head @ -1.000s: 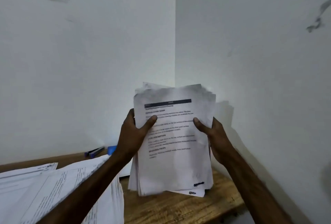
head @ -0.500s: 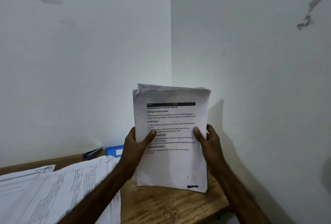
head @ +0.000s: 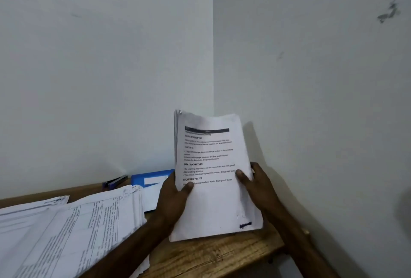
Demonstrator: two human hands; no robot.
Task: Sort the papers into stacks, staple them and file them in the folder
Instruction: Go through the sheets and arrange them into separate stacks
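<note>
A thick stack of printed papers stands upright on its bottom edge on the wooden table, near the room's corner. My left hand grips its left edge with the thumb on the front page. My right hand grips the right edge, thumb also on the front. A blue folder lies flat behind my left hand. A dark stapler lies by the wall to the folder's left.
More printed sheets lie spread in loose piles over the table's left half. White walls meet in a corner just behind the held stack. The table's right edge ends close to the right wall.
The uneven stack has been squared up, its bottom edge now set down on the table. Both hands have slid lower along its sides.
</note>
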